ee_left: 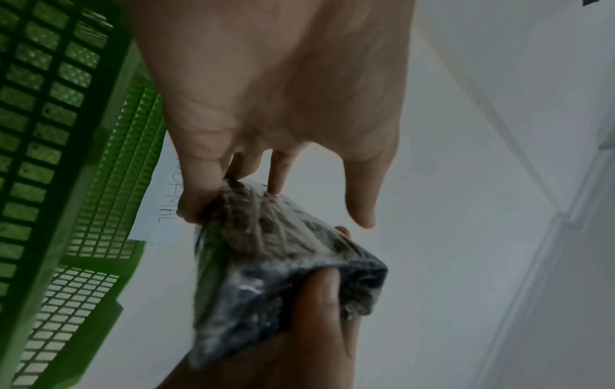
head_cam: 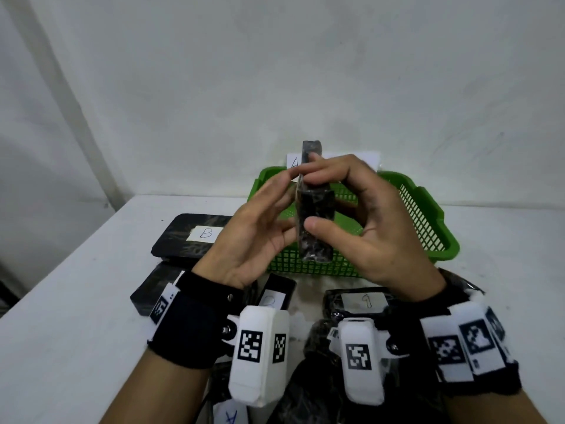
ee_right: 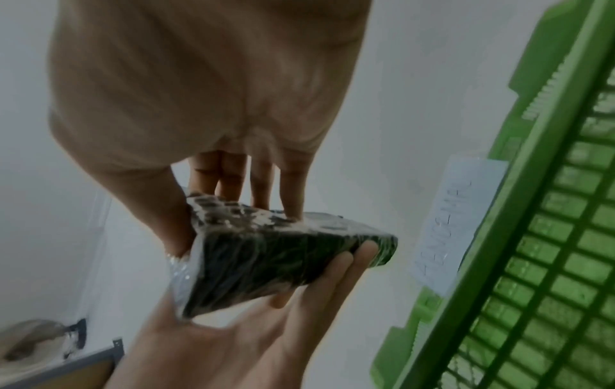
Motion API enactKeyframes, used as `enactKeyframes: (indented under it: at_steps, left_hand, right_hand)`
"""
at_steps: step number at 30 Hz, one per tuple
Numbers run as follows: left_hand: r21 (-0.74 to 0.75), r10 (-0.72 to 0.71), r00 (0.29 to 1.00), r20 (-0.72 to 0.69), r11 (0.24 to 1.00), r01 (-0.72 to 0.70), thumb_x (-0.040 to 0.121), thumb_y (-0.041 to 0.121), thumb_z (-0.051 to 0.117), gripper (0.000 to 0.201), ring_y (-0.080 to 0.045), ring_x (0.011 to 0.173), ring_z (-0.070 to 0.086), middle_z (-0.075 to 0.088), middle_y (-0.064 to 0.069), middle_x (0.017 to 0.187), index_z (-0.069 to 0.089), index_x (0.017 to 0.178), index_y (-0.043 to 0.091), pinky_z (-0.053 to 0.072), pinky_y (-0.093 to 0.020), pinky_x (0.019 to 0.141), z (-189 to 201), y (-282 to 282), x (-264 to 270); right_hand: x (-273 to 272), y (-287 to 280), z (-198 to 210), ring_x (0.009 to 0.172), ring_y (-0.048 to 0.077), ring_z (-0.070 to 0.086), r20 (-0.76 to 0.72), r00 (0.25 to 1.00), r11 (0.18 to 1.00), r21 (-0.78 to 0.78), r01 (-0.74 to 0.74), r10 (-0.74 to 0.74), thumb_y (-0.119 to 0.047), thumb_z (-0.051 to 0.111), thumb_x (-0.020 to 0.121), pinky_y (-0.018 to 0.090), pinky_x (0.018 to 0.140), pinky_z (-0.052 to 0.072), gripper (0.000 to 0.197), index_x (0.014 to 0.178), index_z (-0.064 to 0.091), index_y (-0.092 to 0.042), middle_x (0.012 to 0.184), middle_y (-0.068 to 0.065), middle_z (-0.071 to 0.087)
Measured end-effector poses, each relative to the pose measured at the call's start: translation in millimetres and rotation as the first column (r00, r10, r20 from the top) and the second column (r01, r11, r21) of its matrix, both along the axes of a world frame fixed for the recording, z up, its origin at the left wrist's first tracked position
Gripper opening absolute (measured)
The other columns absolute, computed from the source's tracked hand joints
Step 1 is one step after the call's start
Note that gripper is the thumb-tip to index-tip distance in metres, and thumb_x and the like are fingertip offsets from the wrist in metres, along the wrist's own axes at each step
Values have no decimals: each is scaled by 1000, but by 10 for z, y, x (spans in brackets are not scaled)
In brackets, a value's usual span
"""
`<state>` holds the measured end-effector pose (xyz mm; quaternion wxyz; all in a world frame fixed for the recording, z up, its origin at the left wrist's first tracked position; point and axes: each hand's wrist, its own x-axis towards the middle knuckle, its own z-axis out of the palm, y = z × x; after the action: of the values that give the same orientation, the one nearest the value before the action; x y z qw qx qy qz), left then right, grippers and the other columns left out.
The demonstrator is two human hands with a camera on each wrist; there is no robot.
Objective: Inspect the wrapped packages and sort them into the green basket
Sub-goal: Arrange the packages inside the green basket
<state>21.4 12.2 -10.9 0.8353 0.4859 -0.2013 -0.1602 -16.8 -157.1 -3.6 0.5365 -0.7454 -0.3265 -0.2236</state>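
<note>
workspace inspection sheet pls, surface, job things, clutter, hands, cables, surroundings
surface: white table, packages lying on its near part.
job's things: black wrapped package held on edge above the green basket; no package seen on the visible part of the basket floor. Package labelled B and package labelled 1 lie flat on the table, with more dark packages near the wrists.
clutter: paper label behind the basket, writing partly hidden.
grippers: left hand supports the package with its fingers along one face; right hand pinches it between thumb and fingers.
cables: nothing seen.
surroundings: plain white wall behind the table.
</note>
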Motion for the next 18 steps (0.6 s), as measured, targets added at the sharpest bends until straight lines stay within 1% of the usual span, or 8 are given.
enactKeyframes:
  at_steps: [2, 5, 8, 11, 13, 15, 16, 18]
  left_hand:
    - [15, 23, 1000, 5, 1000, -23, 78, 49, 76, 78, -24, 111, 62, 61, -6, 136, 49, 142, 13, 53, -38, 91, 10, -6, -8]
    - [-14, 88, 996, 24, 996, -88, 80, 28, 71, 70, -15, 103, 67, 62, 1, 134, 44, 144, 13, 54, -33, 84, 4, -15, 17]
    - [-7, 86, 987, 135, 996, -86, 70, 16, 74, 81, -17, 111, 65, 48, -7, 148, 42, 144, 16, 57, -33, 82, -2, -13, 27]
    - [89, 15, 959, 284, 995, -42, 67, 13, 76, 94, -24, 118, 62, 37, -2, 156, 32, 150, 19, 55, -39, 93, -29, -12, -9]
    - [144, -60, 938, 342, 990, 10, 68, 10, 76, 98, -29, 123, 59, 33, 3, 158, 27, 152, 20, 52, -42, 97, -54, -39, -29]
    - [185, -114, 925, 362, 982, 48, 71, 5, 75, 99, -27, 127, 57, 32, 3, 158, 22, 154, 20, 51, -36, 96, -69, -65, -42]
    - [206, -131, 922, 364, 977, 57, 72, 1, 74, 100, -26, 128, 57, 33, 4, 157, 20, 154, 19, 51, -35, 98, -73, -69, -44]
    - [244, -148, 916, 373, 968, 57, 75, -10, 71, 99, -23, 133, 53, 38, 6, 154, 20, 154, 20, 49, -35, 102, -78, -75, -46]
  right_hand:
    - [5, -3, -18, 146, 13, 43, 5, 1000, 995, -100, -9, 10, -4, 73, 84, 48, 116, 42, 36, 117, 60, -7, 135, 1, 60]
    - [-40, -20, 31, 150, 14, 36, -44, 998, 986, -157, -58, 51, -23, 70, 88, 50, 121, 33, 39, 121, 57, -9, 146, 2, 51]
    - [-63, -49, 109, 151, 4, 26, -162, 982, 995, -21, 99, -101, -53, 55, 87, 42, 124, 29, 66, 145, 37, -30, 162, -12, 29]
    - [-19, -128, 123, 146, 2, 35, -384, 902, 968, 71, 239, -194, -69, 60, 74, 41, 120, 34, 91, 153, 23, -44, 163, -17, 29]
    - [27, -190, 92, 134, 5, 53, -505, 850, 969, 99, 226, -147, -65, 69, 70, 46, 113, 43, 98, 155, 24, -45, 154, -11, 47]
    - [54, -221, 77, 118, 8, 67, -561, 824, 965, 164, 202, -77, -48, 74, 75, 45, 102, 51, 91, 154, 31, -38, 130, -10, 68]
    - [60, -225, 78, 113, 9, 70, -570, 820, 964, 180, 197, -61, -41, 72, 76, 43, 97, 54, 87, 154, 33, -35, 123, -8, 72]
    - [63, -225, 72, 112, 11, 70, -570, 819, 966, 171, 194, -63, -36, 70, 75, 44, 96, 55, 85, 153, 35, -35, 123, -5, 71]
